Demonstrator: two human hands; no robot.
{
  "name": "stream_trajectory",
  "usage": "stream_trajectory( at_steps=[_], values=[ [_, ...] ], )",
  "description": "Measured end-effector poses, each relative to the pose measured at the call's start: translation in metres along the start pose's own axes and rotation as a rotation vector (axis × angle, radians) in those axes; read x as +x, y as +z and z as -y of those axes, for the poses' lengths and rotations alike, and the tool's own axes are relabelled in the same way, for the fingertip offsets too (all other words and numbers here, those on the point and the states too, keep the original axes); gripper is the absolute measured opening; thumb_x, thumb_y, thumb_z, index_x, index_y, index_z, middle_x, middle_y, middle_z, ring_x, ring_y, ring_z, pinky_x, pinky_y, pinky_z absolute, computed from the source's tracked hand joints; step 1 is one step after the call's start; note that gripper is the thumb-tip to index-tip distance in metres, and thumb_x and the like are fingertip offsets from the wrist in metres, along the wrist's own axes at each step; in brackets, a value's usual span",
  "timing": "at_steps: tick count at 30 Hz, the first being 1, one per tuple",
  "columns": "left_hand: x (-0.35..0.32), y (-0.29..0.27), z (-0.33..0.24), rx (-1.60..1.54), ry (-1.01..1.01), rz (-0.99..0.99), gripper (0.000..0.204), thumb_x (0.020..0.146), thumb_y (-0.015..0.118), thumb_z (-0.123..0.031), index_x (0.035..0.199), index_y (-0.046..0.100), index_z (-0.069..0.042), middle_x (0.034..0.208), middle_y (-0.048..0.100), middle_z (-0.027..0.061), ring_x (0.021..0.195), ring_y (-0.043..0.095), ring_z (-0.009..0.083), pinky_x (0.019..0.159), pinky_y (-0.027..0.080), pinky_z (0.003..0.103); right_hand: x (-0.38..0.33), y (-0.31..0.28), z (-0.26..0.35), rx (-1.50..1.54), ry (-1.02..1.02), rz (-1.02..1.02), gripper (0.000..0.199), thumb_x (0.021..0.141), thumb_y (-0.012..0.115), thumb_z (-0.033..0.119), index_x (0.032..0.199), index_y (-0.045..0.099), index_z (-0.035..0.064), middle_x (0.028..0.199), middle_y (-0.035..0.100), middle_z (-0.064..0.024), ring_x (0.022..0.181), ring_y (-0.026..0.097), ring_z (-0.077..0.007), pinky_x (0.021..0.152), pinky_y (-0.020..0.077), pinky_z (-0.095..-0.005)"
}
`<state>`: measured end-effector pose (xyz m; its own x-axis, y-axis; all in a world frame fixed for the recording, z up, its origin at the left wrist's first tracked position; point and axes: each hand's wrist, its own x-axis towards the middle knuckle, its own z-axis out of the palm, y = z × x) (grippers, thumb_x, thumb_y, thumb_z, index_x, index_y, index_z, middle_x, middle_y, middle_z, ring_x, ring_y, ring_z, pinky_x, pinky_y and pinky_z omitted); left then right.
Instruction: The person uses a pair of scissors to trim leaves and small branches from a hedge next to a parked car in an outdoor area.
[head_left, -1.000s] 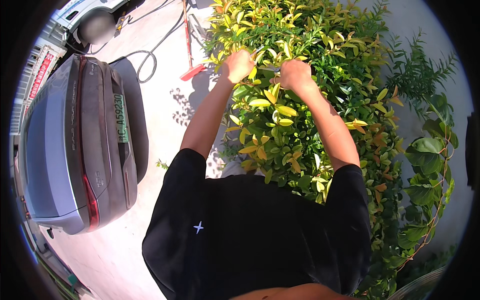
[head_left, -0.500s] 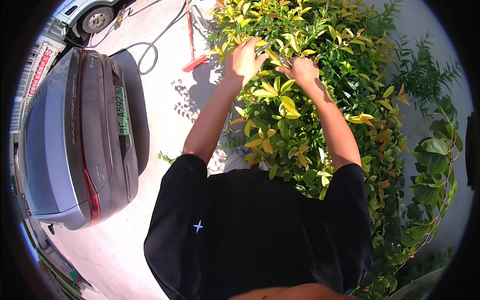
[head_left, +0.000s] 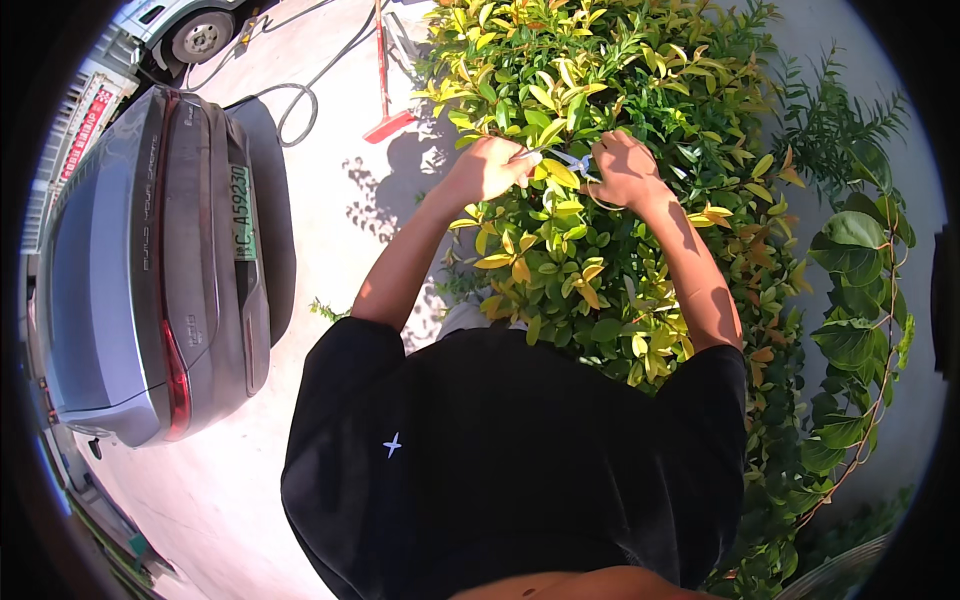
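Note:
A leafy bush (head_left: 560,260) with yellow-tipped green leaves fills the space in front of me. In my right hand (head_left: 628,170) is a pair of scissors (head_left: 574,161), with the blades spread and pointing left. Part of a thin handle loop shows below that hand. My left hand (head_left: 485,170) is at the bush's left side, thumb and fingers pinched together just left of the blades. Leaves and fingers hide what it holds, if anything. A yellow leaf (head_left: 562,174) lies between the two hands, under the blades.
A grey car (head_left: 200,270) stands at the left on pale pavement (head_left: 290,420). A red-headed broom (head_left: 388,126) and a dark hose (head_left: 312,100) are beyond it. Climbing vines (head_left: 850,300) run along the wall (head_left: 905,400) at the right; a vehicle wheel (head_left: 202,38) shows far left.
Both hands have come slightly nearer to me over the bush. My right hand has moved a little right, and the spread scissor blades show more clearly.

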<state>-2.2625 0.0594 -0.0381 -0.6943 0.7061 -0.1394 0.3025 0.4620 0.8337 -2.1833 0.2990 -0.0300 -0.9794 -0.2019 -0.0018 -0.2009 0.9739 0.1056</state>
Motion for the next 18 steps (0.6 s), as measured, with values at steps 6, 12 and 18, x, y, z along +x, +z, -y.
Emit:
stream_trajectory(
  at_steps=[6,12,18],
  values=[
    [-0.004,0.012,0.016,-0.144,0.109,-0.079,0.038,0.095,0.052,-0.031,0.076,0.066,-0.003,0.062,0.063,0.0037,0.057,0.058,0.0123,0.057,0.045,0.028,0.030,0.053,0.038,-0.122,-0.014,-0.100,0.035,0.073,0.074,0.042,0.076,0.069,0.0070,0.077,0.067,-0.0081,0.076,0.066,-0.0242,0.063,0.0546,-0.0347],
    [-0.013,0.019,0.011,-0.247,0.060,-0.106,0.036,0.096,0.052,-0.034,0.078,0.065,-0.005,0.063,0.059,0.0009,0.055,0.049,0.0089,0.052,0.037,0.025,-0.006,0.038,0.032,0.094,0.108,-0.012,0.047,0.076,0.069,0.051,0.074,0.068,0.0040,0.075,0.067,-0.0131,0.070,0.068,-0.0295,0.063,0.0546,-0.0394],
    [-0.014,0.021,-0.033,-0.142,0.169,-0.228,0.038,0.095,0.054,-0.039,0.089,0.067,-0.004,0.062,0.059,0.0001,0.052,0.047,0.0078,0.049,0.036,0.025,-0.068,0.008,0.020,0.329,0.220,-0.101,0.054,0.078,0.068,0.055,0.063,0.061,0.0037,0.055,0.057,-0.0152,0.053,0.059,-0.0333,0.054,0.0487,-0.0429]
  ],
)
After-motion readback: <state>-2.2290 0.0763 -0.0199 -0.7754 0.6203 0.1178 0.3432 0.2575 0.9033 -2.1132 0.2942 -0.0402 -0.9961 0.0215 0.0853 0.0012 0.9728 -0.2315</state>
